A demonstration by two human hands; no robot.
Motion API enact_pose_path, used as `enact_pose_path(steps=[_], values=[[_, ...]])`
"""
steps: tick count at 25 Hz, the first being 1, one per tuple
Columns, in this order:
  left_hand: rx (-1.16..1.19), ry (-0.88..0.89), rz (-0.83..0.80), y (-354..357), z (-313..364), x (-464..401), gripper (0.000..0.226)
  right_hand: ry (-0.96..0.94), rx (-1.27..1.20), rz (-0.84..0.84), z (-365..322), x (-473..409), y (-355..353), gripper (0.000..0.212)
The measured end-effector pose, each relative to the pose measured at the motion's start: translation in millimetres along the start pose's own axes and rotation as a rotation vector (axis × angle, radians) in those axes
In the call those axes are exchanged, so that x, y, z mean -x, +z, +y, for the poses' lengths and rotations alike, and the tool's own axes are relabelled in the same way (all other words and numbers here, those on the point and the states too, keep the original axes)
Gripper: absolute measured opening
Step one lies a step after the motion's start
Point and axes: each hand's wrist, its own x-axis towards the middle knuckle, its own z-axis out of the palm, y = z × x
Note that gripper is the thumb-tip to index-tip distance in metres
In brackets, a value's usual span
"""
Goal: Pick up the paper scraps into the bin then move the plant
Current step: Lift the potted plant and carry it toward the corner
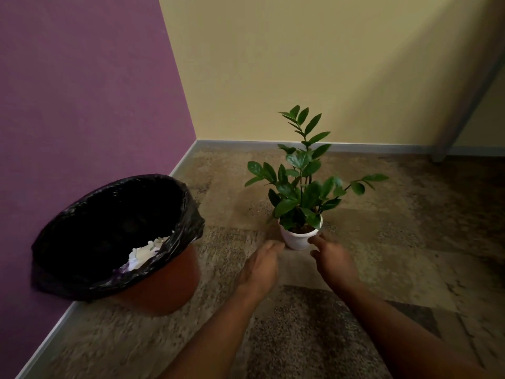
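The plant [300,181] is seen in a small white pot [298,239], which stands on the carpet [410,242] near the corner of the walls. The bin [120,236] is placed to the left of the pot, well apart from it, and white scraps [144,254] are seen inside its black liner. No scraps are seen on the carpet around the pot, so the first part of the task is judged as done.

The left hand [262,266] is held just left of the pot, its fingers together and reaching to the pot's base; contact cannot be told. The right hand [330,258] is just right of the pot, its fingers loosely spread, with the fingertips [314,239] at the rim. The pot is not yet closed upon by either hand.

The pot is small and the stems above it are tall, so the plant is judged top-heavy. If the pot is gripped only at the rim, it could be tipped and soil could be spilled. The low leaves could be crushed if the hands are brought too high.
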Motion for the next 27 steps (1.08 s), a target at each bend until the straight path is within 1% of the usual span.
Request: enact_pose_path(steps=[2,6,9,12,15,17,19,21,24,27], values=[[-0.015,0.052,0.013,13.3,7.4,-7.8,0.057,-0.086,0.037,-0.005,6.5,-4.2,6.3,0.05],[-0.083,0.218,0.04,27.8,16.4,-41.6,0.053,-0.163,0.053,-0.037,22.5,-24.9,20.5,0.054],[-0.136,0.205,0.075,32.9,14.5,-67.1,0.048,-0.192,0.066,-0.047,38.0,-39.6,30.4,0.056],[-0.179,0.202,0.126,43.2,9.5,-77.0,0.039,-0.227,0.068,-0.03,50.4,-44.9,39.4,0.052],[-0.237,0.215,0.203,53.9,5.7,-84.1,0.037,-0.227,0.105,0.022,52.7,-51.1,48.0,0.042],[-0.278,0.223,0.192,56.8,5.5,-91.0,0.035,-0.254,0.118,0.053,53.6,-57.8,51.2,0.039],[-0.281,0.202,0.194,55.5,6.2,-96.1,0.032,-0.271,0.127,0.055,51.8,-66.6,49.7,0.042],[-0.256,0.161,0.165,49.2,9.8,-99.5,0.028,-0.261,0.095,0.03,46.1,-74.2,45.0,0.044],[-0.196,0.16,0.132,24.8,20.4,-97.3,0.027,-0.206,0.068,-0.058,31.1,-76.2,24.1,0.034],[-0.172,0.139,0.11,-12.7,35.0,-85.7,0.023,-0.228,0.104,-0.181,10.7,-77.2,-10.6,0.022]])
